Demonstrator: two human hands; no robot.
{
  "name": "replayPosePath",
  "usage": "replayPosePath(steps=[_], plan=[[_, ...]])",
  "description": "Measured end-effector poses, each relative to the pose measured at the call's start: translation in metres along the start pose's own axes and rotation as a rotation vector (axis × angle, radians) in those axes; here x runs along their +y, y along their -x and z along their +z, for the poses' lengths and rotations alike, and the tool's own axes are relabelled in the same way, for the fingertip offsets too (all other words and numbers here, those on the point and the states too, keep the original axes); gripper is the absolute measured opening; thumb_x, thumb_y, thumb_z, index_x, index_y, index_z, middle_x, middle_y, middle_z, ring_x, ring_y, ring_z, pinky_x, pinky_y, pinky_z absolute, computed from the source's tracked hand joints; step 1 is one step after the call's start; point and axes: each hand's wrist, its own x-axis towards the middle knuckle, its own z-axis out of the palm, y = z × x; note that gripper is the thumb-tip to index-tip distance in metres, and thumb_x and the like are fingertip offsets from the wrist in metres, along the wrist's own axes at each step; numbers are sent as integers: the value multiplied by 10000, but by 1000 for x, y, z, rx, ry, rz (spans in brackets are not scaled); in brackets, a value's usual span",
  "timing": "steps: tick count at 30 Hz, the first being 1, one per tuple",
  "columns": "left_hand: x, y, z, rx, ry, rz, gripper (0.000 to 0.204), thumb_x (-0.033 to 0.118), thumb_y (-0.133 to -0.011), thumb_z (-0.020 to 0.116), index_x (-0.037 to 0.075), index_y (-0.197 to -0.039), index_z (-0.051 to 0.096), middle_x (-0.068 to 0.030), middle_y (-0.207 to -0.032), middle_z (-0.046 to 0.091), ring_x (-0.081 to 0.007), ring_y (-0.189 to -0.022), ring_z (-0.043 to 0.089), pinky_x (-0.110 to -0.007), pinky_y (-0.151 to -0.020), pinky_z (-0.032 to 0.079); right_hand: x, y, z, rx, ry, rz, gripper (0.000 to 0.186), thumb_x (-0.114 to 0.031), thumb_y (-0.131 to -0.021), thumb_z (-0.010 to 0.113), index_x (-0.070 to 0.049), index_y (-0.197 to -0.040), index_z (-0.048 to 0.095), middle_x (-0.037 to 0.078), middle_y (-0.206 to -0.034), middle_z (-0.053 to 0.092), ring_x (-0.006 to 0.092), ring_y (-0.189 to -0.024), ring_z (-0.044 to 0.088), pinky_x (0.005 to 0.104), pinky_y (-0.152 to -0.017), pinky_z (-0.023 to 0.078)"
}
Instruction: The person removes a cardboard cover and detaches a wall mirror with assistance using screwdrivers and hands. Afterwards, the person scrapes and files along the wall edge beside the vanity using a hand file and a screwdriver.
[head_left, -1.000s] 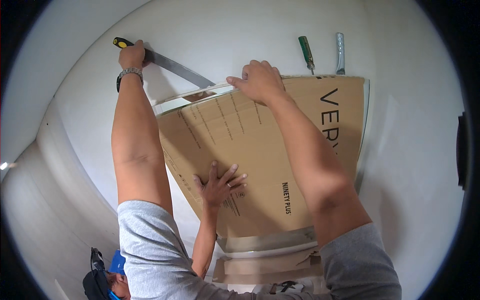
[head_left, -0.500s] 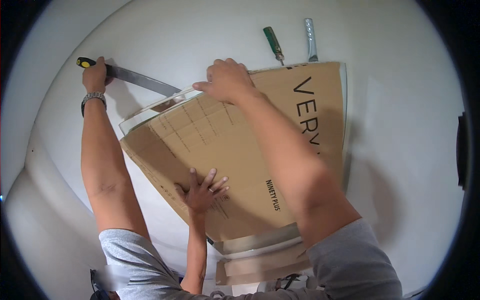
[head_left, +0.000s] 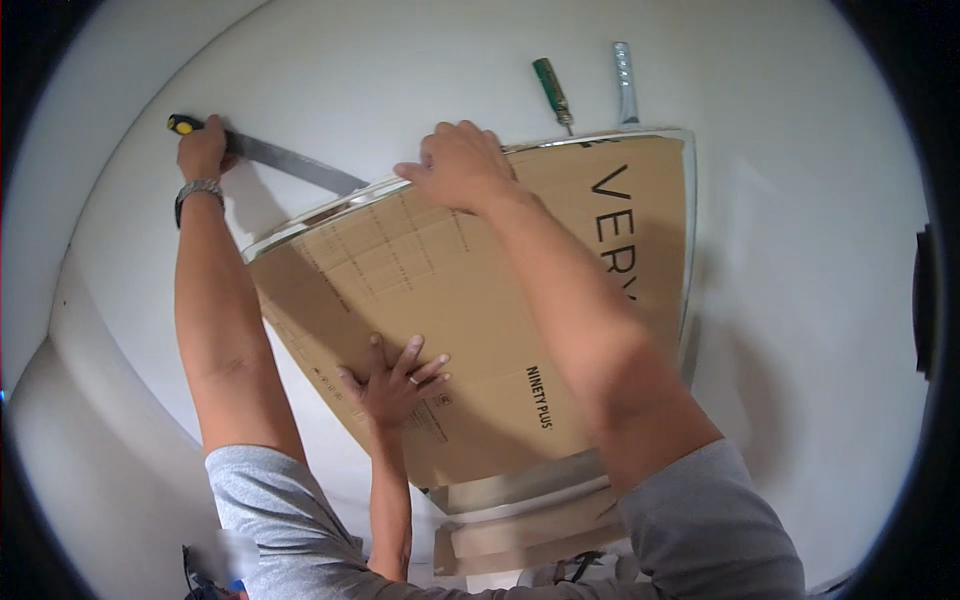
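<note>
Bladed tool [head_left: 272, 153] in left grip [head_left: 206, 150]; blade [head_left: 310, 169] rightward

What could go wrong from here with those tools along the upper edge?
1. The long-bladed tool in the left hand reaches the edge close to the right hand; a slip might scrape or cut the fingers.
2. The green-handled screwdriver and silver-handled tool stand at that edge with no hand on them, so they might fall if the cardboard-faced panel shifts.
</note>
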Motion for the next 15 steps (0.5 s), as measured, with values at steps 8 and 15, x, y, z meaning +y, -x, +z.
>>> replayPosePath(steps=[8, 15], plan=[[0, 0, -10, 8, 25, 11, 474, 346, -875, 524, -107, -932, 651, -186, -868, 685, -265, -664, 705, -367, -493, 583, -1, -2, 1, 0, -18, 0, 404, -461, -907, 578, -74, -860, 683, 85, -1037, 614, 270, -1056, 525, 416, -952, 387], [-40, -60, -36, 281, -506, 203, 552, 441, -890, 458, -62, -833, 680, -169, -819, 700, -290, -674, 700, -399, -722, 565, -22, -9, 0, 18, -26, -38, 409, -467, -912, 574, -80, -838, 681, 73, -1006, 615, 266, -1034, 532, 409, -937, 397]])
